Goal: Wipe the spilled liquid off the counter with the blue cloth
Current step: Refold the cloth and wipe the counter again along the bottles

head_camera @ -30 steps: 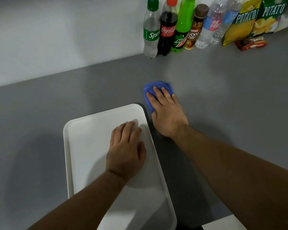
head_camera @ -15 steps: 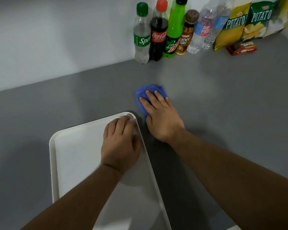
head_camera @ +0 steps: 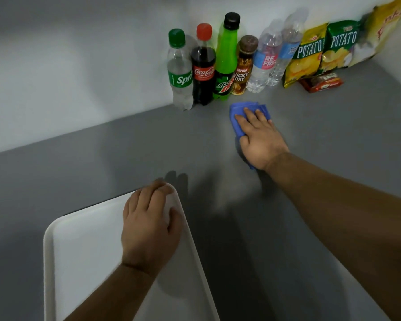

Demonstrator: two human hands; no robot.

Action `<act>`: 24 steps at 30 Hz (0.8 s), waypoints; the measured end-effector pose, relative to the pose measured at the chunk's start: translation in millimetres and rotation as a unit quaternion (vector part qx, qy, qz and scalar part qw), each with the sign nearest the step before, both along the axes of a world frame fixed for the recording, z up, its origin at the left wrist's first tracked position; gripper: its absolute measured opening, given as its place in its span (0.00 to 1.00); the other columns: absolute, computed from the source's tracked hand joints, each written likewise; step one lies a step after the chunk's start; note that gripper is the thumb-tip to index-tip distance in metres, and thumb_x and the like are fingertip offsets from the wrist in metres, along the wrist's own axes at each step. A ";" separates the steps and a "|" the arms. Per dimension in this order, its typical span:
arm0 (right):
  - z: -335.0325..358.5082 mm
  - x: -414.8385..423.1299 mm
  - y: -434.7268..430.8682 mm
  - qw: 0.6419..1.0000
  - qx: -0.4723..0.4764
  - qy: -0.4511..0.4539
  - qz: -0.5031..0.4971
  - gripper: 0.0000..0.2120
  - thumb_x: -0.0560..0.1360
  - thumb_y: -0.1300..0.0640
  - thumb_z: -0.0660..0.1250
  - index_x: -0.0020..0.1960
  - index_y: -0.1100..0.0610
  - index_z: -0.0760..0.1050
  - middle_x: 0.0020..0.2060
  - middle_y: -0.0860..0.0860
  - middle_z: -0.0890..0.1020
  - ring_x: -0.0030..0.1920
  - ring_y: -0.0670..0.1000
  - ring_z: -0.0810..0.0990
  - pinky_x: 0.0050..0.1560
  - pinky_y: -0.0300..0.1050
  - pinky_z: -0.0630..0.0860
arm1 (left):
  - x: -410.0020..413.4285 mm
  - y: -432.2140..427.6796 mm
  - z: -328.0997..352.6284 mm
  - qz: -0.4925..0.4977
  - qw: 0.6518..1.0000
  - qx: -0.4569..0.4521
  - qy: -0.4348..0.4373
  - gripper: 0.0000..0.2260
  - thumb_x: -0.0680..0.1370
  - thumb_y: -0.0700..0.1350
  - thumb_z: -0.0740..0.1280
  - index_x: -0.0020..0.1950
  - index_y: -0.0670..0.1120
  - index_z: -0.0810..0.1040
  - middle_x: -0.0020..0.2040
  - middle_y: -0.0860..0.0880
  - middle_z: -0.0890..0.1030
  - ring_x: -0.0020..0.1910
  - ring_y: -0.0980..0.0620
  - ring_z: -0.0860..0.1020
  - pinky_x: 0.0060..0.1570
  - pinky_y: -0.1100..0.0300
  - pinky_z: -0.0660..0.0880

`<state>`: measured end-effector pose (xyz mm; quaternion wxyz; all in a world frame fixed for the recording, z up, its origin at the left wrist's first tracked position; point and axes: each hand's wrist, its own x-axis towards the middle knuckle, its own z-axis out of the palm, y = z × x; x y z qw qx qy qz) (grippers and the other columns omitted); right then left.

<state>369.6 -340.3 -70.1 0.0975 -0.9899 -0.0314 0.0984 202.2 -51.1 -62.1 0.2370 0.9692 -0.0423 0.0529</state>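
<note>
1. White tray [head_camera: 79,262]: nearest item. It lies flat on the counter at lower left, and its near end is cut off by the frame edge.

2. Left hand [head_camera: 148,228]: rests palm down on the tray's far right corner. The fingers are loosely bent, with the tips at the far rim, slightly blurred, and the thumb lies along the right rim. Nothing is clasped in it.

3. Grey counter [head_camera: 90,170]: matt surface that carries every item listed. Soft shadows of both arms fall on it. Whether any liquid lies on it cannot be told.

4. Right hand [head_camera: 262,140]: reaches forward well beyond the tray. It lies palm down with the fingers stretched flat and pressing on the cloth, not curled round it.

5. Blue cloth [head_camera: 239,112]: bunched and flat on the counter under the right hand. It shows beyond the fingertips and along the hand's left side, near the bottles but apart from them.

6. Against the white wall [head_camera: 56,66], an upright row from left to right:
   - Sprite bottle [head_camera: 180,72]
   - Coca-Cola bottle [head_camera: 203,70]
   - Mountain Dew bottle [head_camera: 225,63]
   - Lucky Day bottle [head_camera: 242,68]
   - two clear water bottles [head_camera: 264,63]

7. Further right, leaning on the wall:
   - yellow potato chip bag [head_camera: 303,56]
   - green potato chip bag [head_camera: 338,47]
   - a larger yellow bag [head_camera: 384,26]
   - a small red packet [head_camera: 322,83], lying flat in front of the yellow and green chip bags
</note>
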 end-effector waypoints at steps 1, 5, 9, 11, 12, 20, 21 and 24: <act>0.6 0.1 5.9 1.000 0.005 -0.005 0.000 0.29 0.84 0.50 0.52 0.84 0.48 0.51 0.85 0.49 0.49 0.84 0.56 0.46 0.82 0.57 0.45 | 4.4 -3.6 2.6 0.005 1.000 -0.006 -0.002 0.18 0.78 0.49 0.64 0.65 0.43 0.79 0.66 0.44 0.80 0.64 0.40 0.77 0.66 0.40 0.75; -0.1 -7.4 46.6 0.994 0.007 -0.036 0.104 0.30 0.82 0.47 0.52 0.83 0.46 0.55 0.84 0.49 0.56 0.83 0.56 0.51 0.81 0.60 0.50 | 24.8 -26.6 7.9 -0.004 1.000 -0.011 0.001 0.17 0.76 0.41 0.71 0.65 0.43 0.79 0.65 0.44 0.80 0.63 0.41 0.77 0.64 0.42 0.75; -9.0 -10.7 54.7 0.987 0.012 -0.075 0.143 0.27 0.84 0.45 0.53 0.82 0.45 0.59 0.83 0.50 0.60 0.82 0.55 0.54 0.80 0.60 0.53 | 41.6 -51.8 8.4 -0.025 1.000 0.002 0.007 0.18 0.73 0.38 0.72 0.63 0.43 0.81 0.64 0.43 0.80 0.62 0.40 0.77 0.63 0.42 0.75; -11.0 -3.8 34.7 0.989 0.014 -0.078 0.127 0.27 0.84 0.47 0.53 0.83 0.46 0.58 0.83 0.50 0.59 0.83 0.55 0.54 0.81 0.60 0.53 | 46.8 -64.5 8.5 -0.031 0.999 0.007 0.016 0.17 0.74 0.38 0.72 0.63 0.43 0.81 0.64 0.43 0.80 0.62 0.40 0.77 0.63 0.41 0.75; -11.3 1.2 22.2 0.990 0.018 -0.077 0.115 0.28 0.84 0.48 0.53 0.83 0.47 0.58 0.83 0.51 0.58 0.83 0.55 0.53 0.81 0.60 0.53 | 48.4 -70.6 8.4 -0.035 0.999 0.010 0.020 0.17 0.74 0.38 0.72 0.63 0.43 0.81 0.64 0.43 0.80 0.62 0.40 0.77 0.62 0.40 0.75; -12.4 28.0 -71.5 0.996 0.033 -0.064 0.055 0.27 0.85 0.48 0.51 0.84 0.47 0.54 0.84 0.49 0.55 0.83 0.55 0.50 0.82 0.59 0.49 | 55.7 -119.0 5.2 -0.033 0.999 -0.003 0.032 0.16 0.76 0.42 0.67 0.64 0.44 0.80 0.65 0.45 0.79 0.63 0.41 0.76 0.64 0.40 0.75; -12.4 28.6 -79.5 0.996 0.032 -0.063 0.054 0.27 0.85 0.48 0.51 0.84 0.47 0.54 0.84 0.49 0.54 0.83 0.55 0.50 0.82 0.59 0.49 | 57.1 -127.0 5.6 -0.038 0.999 -0.003 0.029 0.17 0.75 0.43 0.66 0.63 0.44 0.81 0.65 0.45 0.80 0.63 0.41 0.76 0.64 0.41 0.74; -12.7 28.2 -102.0 0.996 0.034 -0.070 0.053 0.27 0.85 0.49 0.51 0.84 0.47 0.54 0.84 0.49 0.55 0.83 0.55 0.50 0.82 0.59 0.49 | 64.1 -154.0 5.6 -0.045 0.999 -0.011 0.014 0.17 0.73 0.42 0.66 0.60 0.43 0.81 0.62 0.45 0.80 0.60 0.40 0.77 0.63 0.43 0.75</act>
